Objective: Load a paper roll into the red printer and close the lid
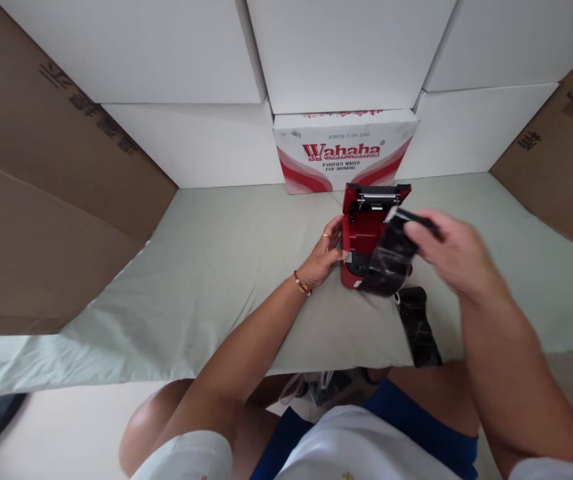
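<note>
A small red device [361, 230] with its lid swung open stands on the pale green cloth [226, 280] in front of me. My left hand [324, 257] rests against its left side, fingers curled on the casing, a ring on one finger and a bead bracelet at the wrist. My right hand [449, 250] is blurred by motion and pinches a black plastic-wrapped item [391, 257] just over the device's open front. A second black wrapped roll [419, 327] lies on the cloth to the right, near the front edge.
A white box printed "Wahaha" [345, 150] stands right behind the device, with plain white boxes [201, 143] stacked around it. Brown cardboard panels [41, 200] close in the left and right sides. My knees sit below the table's front edge.
</note>
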Available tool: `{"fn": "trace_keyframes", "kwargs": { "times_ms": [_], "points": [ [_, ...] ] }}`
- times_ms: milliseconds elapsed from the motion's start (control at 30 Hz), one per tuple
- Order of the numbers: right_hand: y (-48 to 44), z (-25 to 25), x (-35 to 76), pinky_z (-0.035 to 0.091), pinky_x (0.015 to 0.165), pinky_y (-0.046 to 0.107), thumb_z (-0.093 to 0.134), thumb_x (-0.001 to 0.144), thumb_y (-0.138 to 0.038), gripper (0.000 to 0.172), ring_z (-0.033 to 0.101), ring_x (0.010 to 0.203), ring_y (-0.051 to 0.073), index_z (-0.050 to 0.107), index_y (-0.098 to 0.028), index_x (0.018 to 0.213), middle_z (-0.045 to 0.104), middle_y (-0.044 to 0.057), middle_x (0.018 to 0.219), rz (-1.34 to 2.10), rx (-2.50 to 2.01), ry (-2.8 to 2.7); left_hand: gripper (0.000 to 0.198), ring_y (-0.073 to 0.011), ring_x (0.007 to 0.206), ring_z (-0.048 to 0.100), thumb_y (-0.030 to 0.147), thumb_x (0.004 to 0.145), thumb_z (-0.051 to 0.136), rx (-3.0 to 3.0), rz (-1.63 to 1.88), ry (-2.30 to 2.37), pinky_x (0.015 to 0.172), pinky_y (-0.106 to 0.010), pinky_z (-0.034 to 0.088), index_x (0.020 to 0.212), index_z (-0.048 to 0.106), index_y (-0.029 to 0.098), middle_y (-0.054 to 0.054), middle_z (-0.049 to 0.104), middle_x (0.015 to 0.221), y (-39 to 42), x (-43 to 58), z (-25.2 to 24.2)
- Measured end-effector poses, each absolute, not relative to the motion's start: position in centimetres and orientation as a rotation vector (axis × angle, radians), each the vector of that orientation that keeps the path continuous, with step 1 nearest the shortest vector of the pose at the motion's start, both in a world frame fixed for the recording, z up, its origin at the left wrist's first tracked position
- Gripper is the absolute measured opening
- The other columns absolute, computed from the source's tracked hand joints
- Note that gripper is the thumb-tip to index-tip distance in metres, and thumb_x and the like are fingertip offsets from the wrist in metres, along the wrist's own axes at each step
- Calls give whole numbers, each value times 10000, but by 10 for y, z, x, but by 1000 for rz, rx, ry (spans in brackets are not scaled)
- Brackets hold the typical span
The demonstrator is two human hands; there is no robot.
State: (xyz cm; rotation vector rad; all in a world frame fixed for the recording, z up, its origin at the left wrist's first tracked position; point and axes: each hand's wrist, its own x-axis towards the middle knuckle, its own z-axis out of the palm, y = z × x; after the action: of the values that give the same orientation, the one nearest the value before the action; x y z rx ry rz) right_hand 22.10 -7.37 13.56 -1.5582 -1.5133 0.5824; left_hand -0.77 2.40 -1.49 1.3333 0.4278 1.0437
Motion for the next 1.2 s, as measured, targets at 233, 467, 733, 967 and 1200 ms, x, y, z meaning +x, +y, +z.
{"fn": "trace_keyframes", "kwargs": {
  "times_ms": [233, 467, 733, 967, 1200],
  "points": [
    [-133, 94, 328, 515, 589, 326, 923, 644, -740, 637, 636, 683, 189, 810, -246, 1029, 777, 55, 848, 850, -1817, -1140, 973, -345, 1683, 298, 459, 725, 899, 1201, 1035, 386, 1408, -553, 182, 1576, 444, 333, -78, 378, 1781, 21, -8, -10],
    [-149, 47, 341, 583, 1005, 595, 686, 884, -668, 496, 750, 1091, 365, 799, -259, 1141, 818, 132, 1166, 453, -1951, -1594, 846, -327, 1685, 302, 460, 804, 866, 1200, 1056, 394, 1401, -546, 188, 1563, 505, 362, -45, 421, 1763, 15, -14, -6],
    [-140, 57, 274, 593, 966, 485, 644, 1039, -344, 270, 704, 1081, 290, 803, -257, 1239, 822, 104, 1204, 403, -1531, -2194, 666, -298, 1609, 425, 626, 915, 771, 1102, 1153, 456, 1368, -522, 275, 1485, 600, 326, -69, 537, 1667, 11, -8, -6],
    [-147, 103, 275, 601, 972, 476, 701, 1024, -351, 276, 734, 1037, 279, 797, -295, 1276, 823, 91, 1153, 718, -1383, -2390, 538, -285, 1552, 508, 683, 994, 647, 1038, 1173, 506, 1335, -516, 349, 1368, 680, 297, -76, 622, 1584, 9, -4, 0],
    [-96, 179, 247, 572, 719, 310, 750, 980, -454, 368, 711, 800, 189, 806, -332, 1323, 780, 51, 1061, 591, -1479, -2186, 512, -276, 1397, 599, 641, 1088, 468, 1378, 1317, 829, 1211, -522, 492, 1342, 652, 237, -137, 621, 1461, 2, -8, 2]
  ]
}}
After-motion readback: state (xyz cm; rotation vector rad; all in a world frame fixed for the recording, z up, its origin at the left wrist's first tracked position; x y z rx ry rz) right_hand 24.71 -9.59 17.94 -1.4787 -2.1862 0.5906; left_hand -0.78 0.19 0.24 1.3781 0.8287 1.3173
